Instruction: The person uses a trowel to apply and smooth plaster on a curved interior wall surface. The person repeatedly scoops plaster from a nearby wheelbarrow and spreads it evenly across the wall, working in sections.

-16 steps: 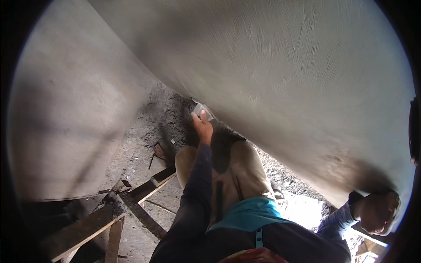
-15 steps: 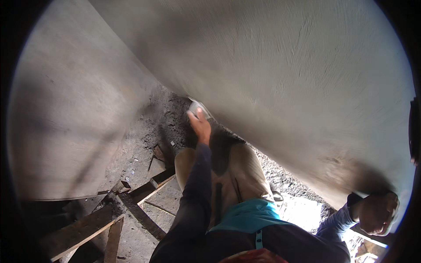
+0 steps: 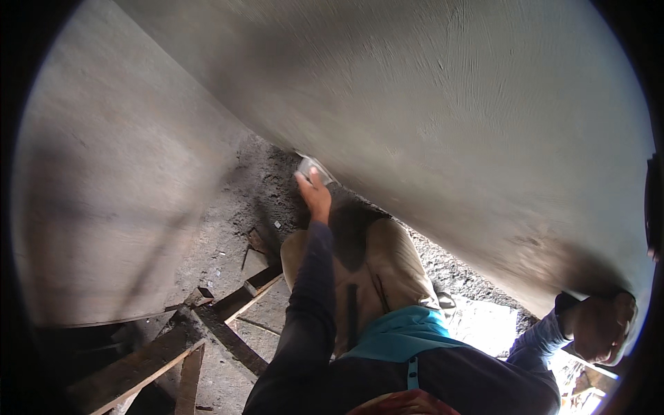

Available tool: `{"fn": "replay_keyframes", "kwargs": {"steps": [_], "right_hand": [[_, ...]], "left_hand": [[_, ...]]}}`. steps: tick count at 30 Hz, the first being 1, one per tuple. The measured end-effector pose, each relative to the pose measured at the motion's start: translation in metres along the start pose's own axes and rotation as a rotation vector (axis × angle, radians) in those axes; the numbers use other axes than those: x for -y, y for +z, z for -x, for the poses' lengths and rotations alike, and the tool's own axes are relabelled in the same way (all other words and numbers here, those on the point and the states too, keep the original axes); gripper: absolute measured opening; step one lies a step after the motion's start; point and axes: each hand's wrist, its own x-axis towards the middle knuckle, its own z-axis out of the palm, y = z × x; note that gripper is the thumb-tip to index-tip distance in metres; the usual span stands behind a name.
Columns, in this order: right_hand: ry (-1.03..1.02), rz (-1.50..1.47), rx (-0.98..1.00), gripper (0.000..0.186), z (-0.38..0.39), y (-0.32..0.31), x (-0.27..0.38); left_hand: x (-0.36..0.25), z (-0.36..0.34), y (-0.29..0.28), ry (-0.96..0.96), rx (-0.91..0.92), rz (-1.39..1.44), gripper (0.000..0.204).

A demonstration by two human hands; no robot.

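My left hand (image 3: 317,200) is closed on a flat, pale, straight-edged plate (image 3: 315,170), whose kind I cannot make out. The plate's long edge lies against the foot of the grey plastered wall (image 3: 449,117). At the far right, close to the same wall, my right hand (image 3: 600,328) has its fingers curled. A greyish edge shows past those fingers, but whatever they hold is mostly hidden. Fine brush-like streaks run over the wall's upper surface, with a darker, rougher patch near my right hand.
A second plastered wall (image 3: 117,173) stands on the left and meets the first in a corner. Gritty rubble (image 3: 259,166) covers the ground there. Several wooden boards (image 3: 155,356) lie crossed at lower left. A bright, sunlit flat sheet (image 3: 484,326) lies right of my knees (image 3: 391,252).
The view has shifted a little, so my legs and right arm sit slightly farther right. My left hand and the plate stay at nearly the same spot by the wall's foot.
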Motion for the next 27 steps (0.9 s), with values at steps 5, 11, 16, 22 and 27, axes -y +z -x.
{"fn": "replay_keyframes", "kwargs": {"steps": [5,11,16,22,27], "right_hand": [[-0.455,1.996,-0.062,0.042,0.011,-0.035,-0.027],[-0.600,2.183,-0.038,0.038,0.005,-0.024,-0.004],[0.029,1.943,-0.238,0.035,0.025,-0.008,-0.034],[-0.822,2.004,-0.144,0.034,-0.023,-0.002,0.034],[-0.333,2.040,-0.415,0.033,-0.010,0.002,-0.008]], "left_hand": [[-0.177,-0.095,-0.013,0.153,-0.097,0.049,0.064],[-0.116,-0.082,-0.007,0.259,-0.164,0.012,0.063],[0.003,-0.027,0.002,0.007,-0.041,-0.048,0.054],[-0.142,-0.093,-0.008,0.153,-0.112,0.124,0.058],[-0.086,-0.064,0.011,0.208,-0.167,0.052,0.055]]}}
